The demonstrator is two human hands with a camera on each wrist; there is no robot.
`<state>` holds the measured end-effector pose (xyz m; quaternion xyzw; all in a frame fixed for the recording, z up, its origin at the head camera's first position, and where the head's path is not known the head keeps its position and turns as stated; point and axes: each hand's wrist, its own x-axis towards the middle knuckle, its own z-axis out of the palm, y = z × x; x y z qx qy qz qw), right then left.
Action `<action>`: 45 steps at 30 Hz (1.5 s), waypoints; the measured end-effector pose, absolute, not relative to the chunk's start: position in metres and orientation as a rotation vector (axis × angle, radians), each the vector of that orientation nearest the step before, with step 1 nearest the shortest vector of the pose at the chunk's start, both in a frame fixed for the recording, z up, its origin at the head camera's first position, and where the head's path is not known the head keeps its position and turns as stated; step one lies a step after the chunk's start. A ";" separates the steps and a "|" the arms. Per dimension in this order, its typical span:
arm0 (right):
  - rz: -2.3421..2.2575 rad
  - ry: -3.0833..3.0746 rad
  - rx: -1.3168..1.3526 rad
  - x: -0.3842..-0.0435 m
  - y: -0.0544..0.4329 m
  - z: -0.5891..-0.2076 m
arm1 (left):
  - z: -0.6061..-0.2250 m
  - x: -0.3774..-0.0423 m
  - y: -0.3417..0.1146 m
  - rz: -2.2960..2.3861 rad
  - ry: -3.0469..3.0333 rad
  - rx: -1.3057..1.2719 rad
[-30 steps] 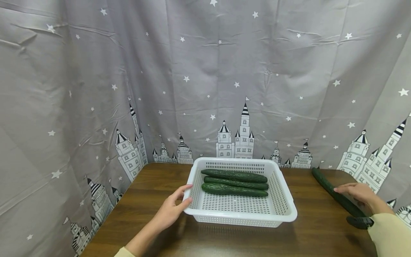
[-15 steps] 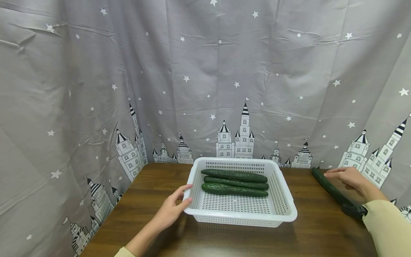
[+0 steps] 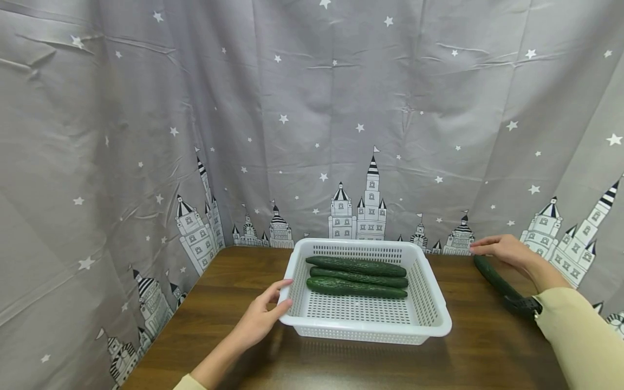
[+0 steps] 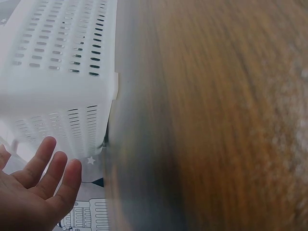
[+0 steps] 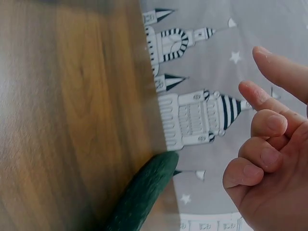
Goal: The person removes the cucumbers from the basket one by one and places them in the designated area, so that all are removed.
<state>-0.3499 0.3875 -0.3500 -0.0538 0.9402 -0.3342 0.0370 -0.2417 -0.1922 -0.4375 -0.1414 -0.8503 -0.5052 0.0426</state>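
Observation:
A white perforated basket (image 3: 365, 329) stands on the wooden table. Inside, three green cucumbers (image 3: 358, 288) lie side by side towards its back. My left hand (image 3: 258, 319) touches the basket's left rim with thumb and forefinger; in the left wrist view its other fingers (image 4: 67, 185) spread loosely beside the basket wall. A further cucumber (image 3: 494, 276) lies slanted on the table at the right, its near end hidden behind the wrist strap. Above its far end hovers my right hand (image 3: 512, 257), holding nothing. In the right wrist view its forefinger extends and the other fingers bend loosely, apart from the cucumber.
A grey curtain (image 3: 302, 81) printed with stars and castles hangs behind and left of the table (image 3: 234, 276). A black device (image 3: 524, 307) is strapped at the right wrist, close over the loose cucumber.
My right hand has moved away from me and leftward along the loose cucumber, up to its far end and above it. The left hand, basket and cucumbers have stayed put.

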 end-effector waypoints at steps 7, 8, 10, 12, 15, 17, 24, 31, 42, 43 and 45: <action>-1.126 2.807 -0.207 -0.357 0.373 -0.342 | -0.438 -0.242 -0.192 -1.553 -2.592 -0.431; -1.148 2.784 -0.212 -0.357 0.371 -0.341 | -0.438 -0.242 -0.192 -1.554 -2.591 -0.433; -1.148 2.763 -0.235 -0.359 0.366 -0.339 | -0.438 -0.242 -0.192 -1.554 -2.591 -0.433; -1.156 2.731 -0.243 -0.360 0.361 -0.337 | -0.438 -0.242 -0.192 -1.562 -2.588 -0.433; -1.168 2.695 -0.264 -0.364 0.353 -0.333 | -0.439 -0.242 -0.192 -1.572 -2.581 -0.437; -1.186 2.665 -0.276 -0.367 0.347 -0.331 | -0.439 -0.242 -0.192 -1.582 -2.576 -0.441; -1.218 2.605 -0.371 -0.376 0.323 -0.325 | -0.439 -0.242 -0.192 -1.565 -2.587 -0.437; -1.287 2.518 -0.401 -0.380 0.298 -0.322 | -0.439 -0.243 -0.191 -1.534 -2.602 -0.418; -1.310 2.462 -0.451 -0.392 0.265 -0.325 | -0.438 -0.242 -0.191 -1.537 -2.595 -0.408; -1.306 2.460 -0.454 -0.393 0.263 -0.326 | -0.438 -0.242 -0.191 -1.534 -2.597 -0.412; -1.304 2.444 -0.469 -0.396 0.258 -0.327 | -0.437 -0.242 -0.191 -1.531 -2.599 -0.416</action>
